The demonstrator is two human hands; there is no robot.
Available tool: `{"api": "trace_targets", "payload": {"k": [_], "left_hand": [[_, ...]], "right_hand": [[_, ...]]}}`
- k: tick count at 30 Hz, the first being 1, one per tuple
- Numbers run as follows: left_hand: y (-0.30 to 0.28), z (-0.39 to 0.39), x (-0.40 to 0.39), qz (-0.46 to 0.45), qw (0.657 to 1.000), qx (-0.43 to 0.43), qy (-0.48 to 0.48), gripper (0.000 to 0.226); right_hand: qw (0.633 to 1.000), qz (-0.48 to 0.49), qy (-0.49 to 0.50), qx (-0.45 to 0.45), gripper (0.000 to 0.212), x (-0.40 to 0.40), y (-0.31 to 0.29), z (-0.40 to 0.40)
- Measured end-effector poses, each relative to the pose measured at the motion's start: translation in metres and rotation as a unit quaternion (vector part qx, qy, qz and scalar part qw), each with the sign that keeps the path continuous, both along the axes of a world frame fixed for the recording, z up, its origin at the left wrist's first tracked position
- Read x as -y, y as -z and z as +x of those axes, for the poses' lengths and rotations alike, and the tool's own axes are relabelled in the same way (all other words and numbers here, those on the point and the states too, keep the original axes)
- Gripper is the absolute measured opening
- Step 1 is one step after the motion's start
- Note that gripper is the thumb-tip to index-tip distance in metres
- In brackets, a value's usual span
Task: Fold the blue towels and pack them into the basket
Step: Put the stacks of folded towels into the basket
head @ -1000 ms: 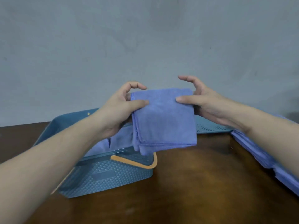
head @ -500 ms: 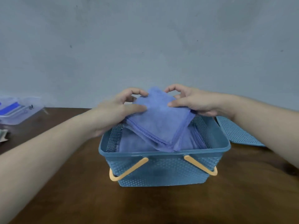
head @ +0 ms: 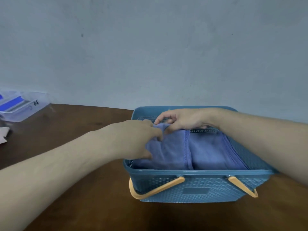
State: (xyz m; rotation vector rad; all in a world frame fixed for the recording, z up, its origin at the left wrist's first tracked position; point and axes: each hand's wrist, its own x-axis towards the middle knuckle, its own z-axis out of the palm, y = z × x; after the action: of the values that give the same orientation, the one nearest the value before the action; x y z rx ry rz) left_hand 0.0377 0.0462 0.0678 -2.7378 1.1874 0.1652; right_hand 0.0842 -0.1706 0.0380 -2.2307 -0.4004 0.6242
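Observation:
A blue perforated basket with orange handles stands on the brown table. Inside it lies a folded blue towel on the left, beside another folded blue towel on the right. My left hand reaches into the basket's left side, its fingers curled on the left towel's far corner. My right hand is over the basket's far side and pinches the same towel's bunched far edge. The towel's left part is hidden under my left hand.
A clear plastic box with blue contents sits at the far left of the table. A pale cloth or paper scrap lies at the left edge. A grey wall runs close behind the basket.
The folded towel went from held in the air to down inside the basket. Both hands followed it in and now grip its far edge. The view shifted so the basket sits right of centre.

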Motion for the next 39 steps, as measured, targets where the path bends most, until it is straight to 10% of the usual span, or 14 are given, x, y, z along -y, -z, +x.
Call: {"api": "trace_targets", "payload": {"k": [11, 25, 39], "left_hand": [[0.013, 0.033, 0.002, 0.123, 0.979, 0.128, 0.099, 0.058], [0.021, 0.051, 0.025, 0.198, 0.976, 0.040, 0.077, 0.058], [-0.043, -0.012, 0.145, -0.041, 0.990, 0.036, 0.129, 0.039]], "right_hand": [[0.906, -0.242, -0.144, 0.317, 0.051, 0.016, 0.002, -0.038], [0.904, -0.313, -0.183, 0.227, 0.076, 0.004, 0.019, -0.051], [0.927, -0.234, 0.048, 0.289, 0.039, 0.147, -0.061, -0.166]]}}
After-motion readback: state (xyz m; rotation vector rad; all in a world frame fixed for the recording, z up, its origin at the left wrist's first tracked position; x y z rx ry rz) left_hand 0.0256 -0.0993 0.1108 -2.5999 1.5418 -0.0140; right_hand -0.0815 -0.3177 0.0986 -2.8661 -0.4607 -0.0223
